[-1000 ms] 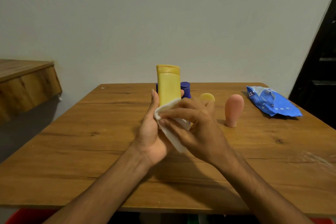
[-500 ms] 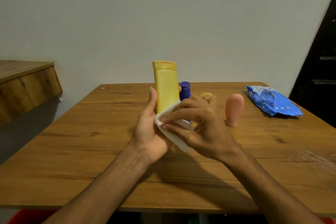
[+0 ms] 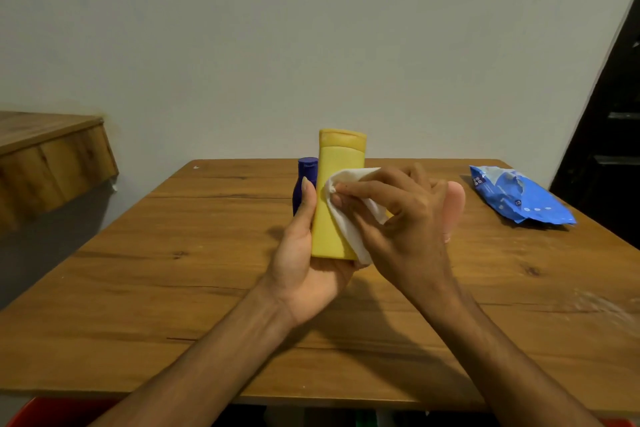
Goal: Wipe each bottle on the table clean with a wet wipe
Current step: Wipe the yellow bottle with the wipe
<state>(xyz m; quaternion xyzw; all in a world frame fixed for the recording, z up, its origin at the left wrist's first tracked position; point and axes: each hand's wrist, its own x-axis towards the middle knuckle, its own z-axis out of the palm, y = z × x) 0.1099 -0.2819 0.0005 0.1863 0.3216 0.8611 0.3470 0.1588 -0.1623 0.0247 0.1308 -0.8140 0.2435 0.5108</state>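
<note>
Two grips: left (image 3: 304,263) clasps bottle (image 3: 337,194), right (image 3: 412,218) pinches wipe (image 3: 351,174).

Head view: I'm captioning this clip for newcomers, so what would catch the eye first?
The tall yellow bottle, held upright mid-frame above the table by the left hand, while the right hand presses a white wipe on its front. Next, the blue wipe pack lying at the table's far right.

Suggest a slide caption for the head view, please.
Left hand holds a yellow bottle while the right hand presses a white wipe against its front.
</note>
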